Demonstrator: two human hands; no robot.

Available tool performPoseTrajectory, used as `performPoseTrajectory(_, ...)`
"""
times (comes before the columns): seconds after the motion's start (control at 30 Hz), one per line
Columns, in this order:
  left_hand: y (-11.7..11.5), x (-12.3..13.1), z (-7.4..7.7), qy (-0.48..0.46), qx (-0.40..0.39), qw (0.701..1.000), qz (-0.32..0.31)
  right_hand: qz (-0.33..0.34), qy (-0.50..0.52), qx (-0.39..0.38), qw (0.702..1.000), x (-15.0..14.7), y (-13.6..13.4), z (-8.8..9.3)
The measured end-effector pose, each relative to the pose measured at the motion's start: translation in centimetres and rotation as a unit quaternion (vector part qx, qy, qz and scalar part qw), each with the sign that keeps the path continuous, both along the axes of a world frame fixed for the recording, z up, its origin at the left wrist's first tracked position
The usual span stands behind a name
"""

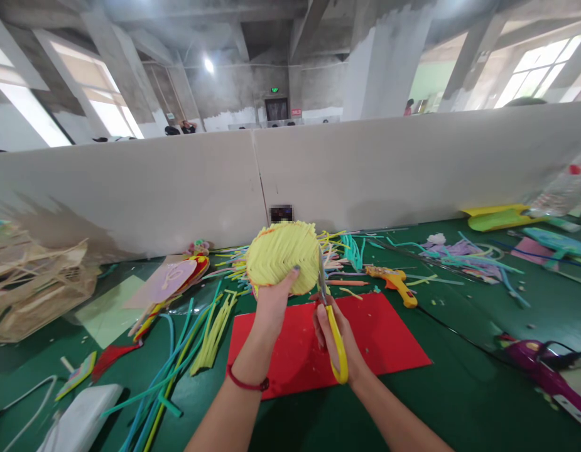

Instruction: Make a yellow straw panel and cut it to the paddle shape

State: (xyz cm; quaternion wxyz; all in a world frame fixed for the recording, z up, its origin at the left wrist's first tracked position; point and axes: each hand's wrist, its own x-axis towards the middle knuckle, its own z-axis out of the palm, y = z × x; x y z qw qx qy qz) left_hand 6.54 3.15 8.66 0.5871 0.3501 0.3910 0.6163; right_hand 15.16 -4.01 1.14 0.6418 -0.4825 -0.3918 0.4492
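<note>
My left hand grips a round yellow woven piece by its lower edge, thumb on the face toward me. Orange shows along parts of its rim. In my right hand is a pair of scissors with yellow handles, blades pointing up along the piece's right edge. Whether the blades touch the edge I cannot tell. Beneath both hands a red sheet lies on the green table. Behind the yellow piece, many coloured strips are spread out, partly hidden by it.
An orange glue gun lies right of the sheet, its cord trailing right. Blue and green strips, a white power bank-like block and a lilac fan shape lie left. A woven wooden frame stands far left. A pale partition closes the back.
</note>
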Motion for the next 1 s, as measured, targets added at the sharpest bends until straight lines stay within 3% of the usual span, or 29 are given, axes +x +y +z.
performPoseTrajectory(0.57,0.3,-0.28,-0.36,-0.021,-0.01,1.0,-0.003,0.01,0.028,-0.06,0.998,0.11,-0.34,0.46)
performPoseTrajectory(1.0,0.0,-0.14,0.17,-0.034,-0.011,0.999,0.003,0.007,0.033,-0.087,0.996,0.07,-0.26,0.4)
